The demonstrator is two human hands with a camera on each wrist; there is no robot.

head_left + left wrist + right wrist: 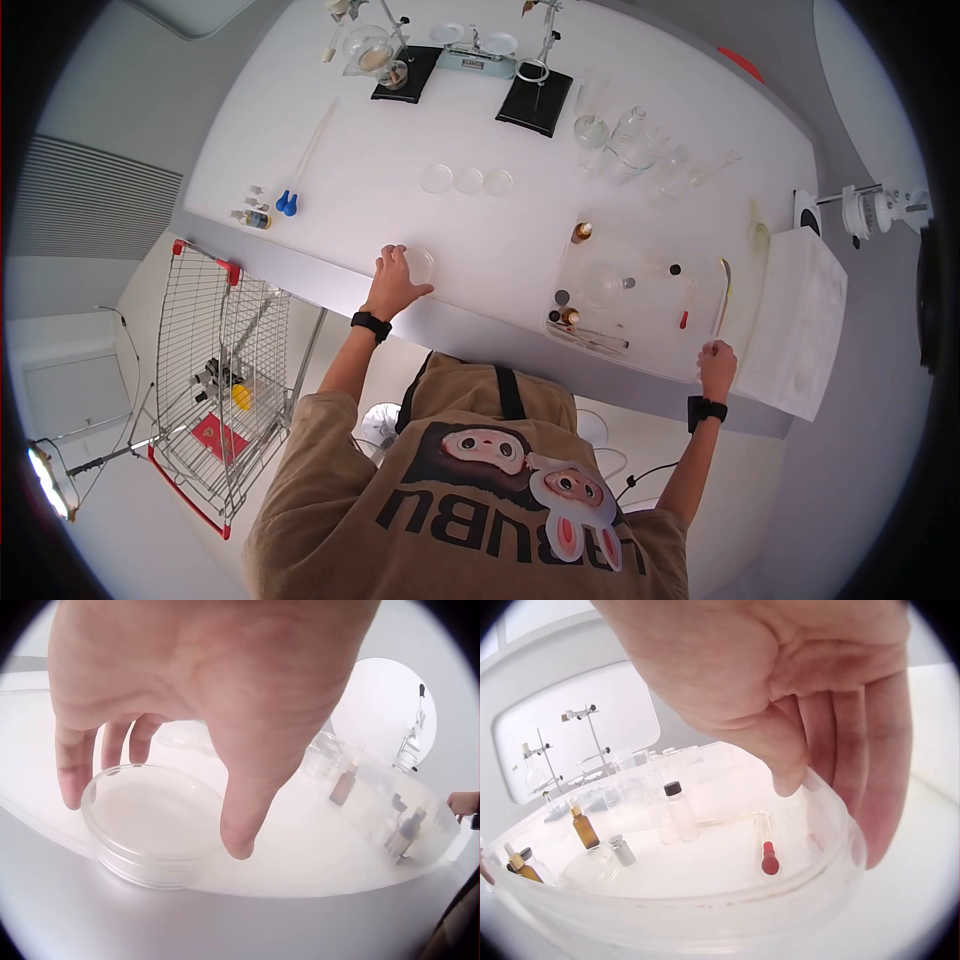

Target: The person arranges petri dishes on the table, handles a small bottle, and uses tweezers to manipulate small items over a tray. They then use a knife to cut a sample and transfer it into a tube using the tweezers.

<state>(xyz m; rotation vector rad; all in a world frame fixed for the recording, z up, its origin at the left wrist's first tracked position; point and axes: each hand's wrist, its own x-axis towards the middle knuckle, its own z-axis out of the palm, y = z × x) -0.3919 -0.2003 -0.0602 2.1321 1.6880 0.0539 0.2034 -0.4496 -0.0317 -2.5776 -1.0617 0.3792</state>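
Note:
My left hand (393, 285) is at the table's near edge with its fingers spread over a small stack of clear petri dishes (154, 814). In the left wrist view the thumb is just outside the right side of the rim and the fingers reach round the left and far side. My right hand (717, 368) grips the near right corner of a translucent plastic tray (697, 909), thumb inside the wall and fingers outside. Inside the tray lie a dropper with a red bulb (770, 860), amber dropper bottles (586, 831), a black-capped clear bottle (679, 814) and a metal weight (621, 851).
Three round clear dishes (468, 180) form a row mid-table. Behind stand a balance scale (476, 62), ring stands (535, 100) and glass flasks (632, 145). Blue-bulbed pipettes (287, 203) lie left; a white block (800, 320) sits right of the tray. A wire cart (215, 370) is left of the table.

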